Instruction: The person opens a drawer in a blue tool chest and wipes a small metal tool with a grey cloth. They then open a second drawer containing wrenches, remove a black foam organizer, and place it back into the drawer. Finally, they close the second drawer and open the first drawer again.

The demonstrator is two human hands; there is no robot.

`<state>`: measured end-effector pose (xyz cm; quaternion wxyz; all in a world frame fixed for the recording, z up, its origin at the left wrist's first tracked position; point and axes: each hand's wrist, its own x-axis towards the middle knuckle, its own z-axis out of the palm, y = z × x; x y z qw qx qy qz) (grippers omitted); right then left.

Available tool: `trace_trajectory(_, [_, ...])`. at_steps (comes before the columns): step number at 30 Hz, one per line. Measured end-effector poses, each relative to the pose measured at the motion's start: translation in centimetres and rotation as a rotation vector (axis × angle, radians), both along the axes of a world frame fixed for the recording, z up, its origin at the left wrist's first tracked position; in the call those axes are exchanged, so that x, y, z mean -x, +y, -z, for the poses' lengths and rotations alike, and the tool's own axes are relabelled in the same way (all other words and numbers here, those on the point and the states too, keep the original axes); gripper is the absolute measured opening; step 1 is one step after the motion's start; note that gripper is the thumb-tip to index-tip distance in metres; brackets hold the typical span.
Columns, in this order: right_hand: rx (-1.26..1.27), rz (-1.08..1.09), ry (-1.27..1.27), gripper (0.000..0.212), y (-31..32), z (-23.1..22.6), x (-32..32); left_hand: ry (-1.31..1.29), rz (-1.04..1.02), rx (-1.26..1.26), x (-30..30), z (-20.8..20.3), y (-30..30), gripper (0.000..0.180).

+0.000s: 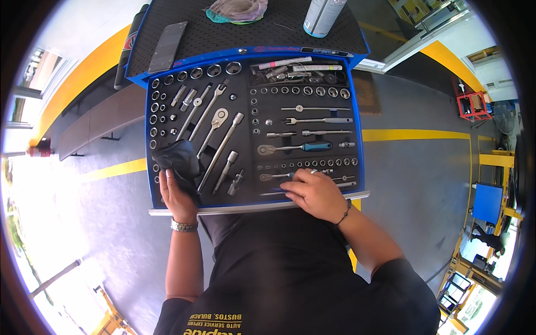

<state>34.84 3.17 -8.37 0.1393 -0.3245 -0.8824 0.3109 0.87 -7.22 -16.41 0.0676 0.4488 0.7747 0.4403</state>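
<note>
A drawer (155, 196) with black foam trays is pulled out at my waist, filled with sockets and wrenches. My left hand (177, 196) is at its near left corner, closed on a crumpled black cloth (180, 158) that covers part of the left tray. Over the near right part, my right hand (317, 192) has its fingers curled together above a small ratchet (269, 177) lying in its slot. The fingers hide most of its handle, and what they grip is not visible. Farther back lies a larger ratchet with a blue-green handle (317, 147).
On the cabinet's perforated top (279, 25) are a dark phone-like slab (169, 47), a grey-and-green rag (237, 10) and a spray can (324, 18). Loose bits and marked tubes (317, 67) crowd the far right tray. A long bench (97, 124) stands left, a red cart (474, 106) far right.
</note>
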Motion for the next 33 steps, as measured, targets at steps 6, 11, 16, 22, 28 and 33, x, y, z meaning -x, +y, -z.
trace_trajectory(6, [-0.014, -0.03, -0.035, 0.014, -0.6, 0.9, 1.3, -0.115, 0.006, -0.027, 0.2, -0.5, 0.6, 0.036])
trace_trajectory(11, [-0.05, 0.137, 0.133, 0.013, 2.3, -0.2, 0.6, -0.403, 0.206, -0.172, -2.5, -2.8, 0.8, 0.032])
trace_trajectory(16, [-0.167, 0.421, 0.355, 0.011, 9.6, -0.4, 0.8, 0.147, 0.494, 0.012, -4.7, -5.5, 1.8, 0.033])
trace_trajectory(22, [-0.537, 0.372, 0.101, 0.019, 20.5, 2.9, 1.6, 0.178, 0.493, 0.067, -4.9, -5.6, 2.0, 0.032])
trace_trajectory(28, [-0.539, 0.256, -0.146, 0.023, 23.2, 3.6, 2.1, 0.091, 0.413, 0.146, -4.9, -5.8, 1.7, 0.031])
trace_trajectory(33, [-0.509, 0.238, -0.136, 0.02, 23.7, 3.9, 1.4, 0.082, 0.396, 0.144, -4.7, -5.4, 1.7, 0.031])
